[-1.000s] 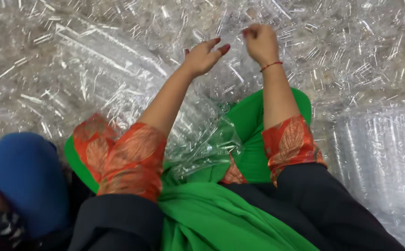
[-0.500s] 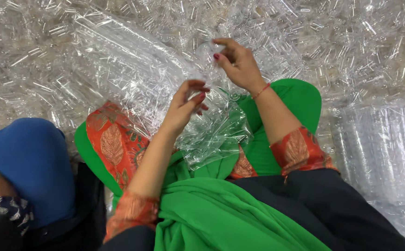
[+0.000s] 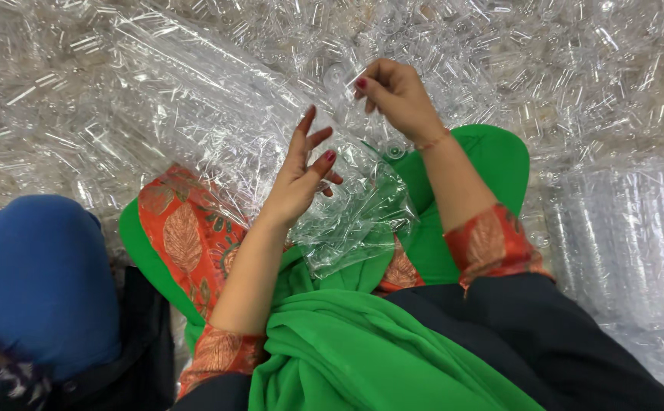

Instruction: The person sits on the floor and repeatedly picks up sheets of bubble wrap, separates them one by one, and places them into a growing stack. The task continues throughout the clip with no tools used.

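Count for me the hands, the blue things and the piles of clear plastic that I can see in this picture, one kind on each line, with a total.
Hands: 2, the left hand and the right hand
Blue bundle: 1
Heap of clear plastic pieces: 1, pieces too many to count
Total: 4

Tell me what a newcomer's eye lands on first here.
A sea of clear, glinting plastic pieces fills the upper frame. At centre the left hand spreads open over a crinkled clear plastic bag in the lap, while the right hand pinches a small clear piece above. Bright green cloth and a blue rounded bundle sit below.
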`<state>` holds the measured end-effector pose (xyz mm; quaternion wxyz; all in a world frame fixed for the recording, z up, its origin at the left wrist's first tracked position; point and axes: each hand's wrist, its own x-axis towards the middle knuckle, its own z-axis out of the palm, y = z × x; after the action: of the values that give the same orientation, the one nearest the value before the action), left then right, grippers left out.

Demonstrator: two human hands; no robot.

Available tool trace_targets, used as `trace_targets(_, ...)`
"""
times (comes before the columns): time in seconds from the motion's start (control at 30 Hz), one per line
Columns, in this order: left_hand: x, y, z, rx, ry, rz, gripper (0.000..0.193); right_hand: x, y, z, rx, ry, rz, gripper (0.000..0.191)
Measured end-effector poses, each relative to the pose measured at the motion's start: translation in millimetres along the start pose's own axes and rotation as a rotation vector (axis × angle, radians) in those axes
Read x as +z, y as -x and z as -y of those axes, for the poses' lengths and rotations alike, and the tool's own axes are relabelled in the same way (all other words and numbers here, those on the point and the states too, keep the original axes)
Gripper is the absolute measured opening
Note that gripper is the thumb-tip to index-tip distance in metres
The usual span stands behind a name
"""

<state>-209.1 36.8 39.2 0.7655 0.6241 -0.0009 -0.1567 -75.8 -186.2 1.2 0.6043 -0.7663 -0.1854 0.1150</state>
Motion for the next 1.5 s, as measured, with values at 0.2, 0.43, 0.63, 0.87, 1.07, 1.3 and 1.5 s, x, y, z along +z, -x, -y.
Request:
trace_targets(0.2,6.5,-5.9,9.9,-0.017,0.008,0.104,0.074,-1.0,26.9,26.8,0.161,-0.336,0.62,0.025)
trace_targets(0.43,-10.1,-8.5,31.2,-0.138,0.349,0.074,0.039,-42.9,5.2,-11.0,0.11,1.097,-0.151,0.049)
trace_targets(0.63,-7.6,-16.0,29.1,-0.093,0.288,0.076,0.047,-37.5,-11.7,-7.9,0.152,0.627,-0.142,0.053)
trace_targets(0.87,0.9,-8.6,18.1,0.043,0.058,0.113,0.091,16.2,38.1,64.7,-0.566,0.525,0.271,0.059)
trace_targets(1.07,-10.3,8.6,16.8,-0.236,0.138,0.041,0.077,-16.5,46.9,49.0,-0.138,0.082,0.085,0.035)
trace_targets(1.3,-11.8,12.2,25.4,-0.085,0.405,0.155,0.061,-20.6,26.8,-29.6,-0.067,1.06,-0.078,0.022)
trace_targets(1.5,-4.8,23.8,24.8,0.053,-0.08,0.201,0.077,-18.0,37.1,15.0,0.34,-0.076,0.318,0.034)
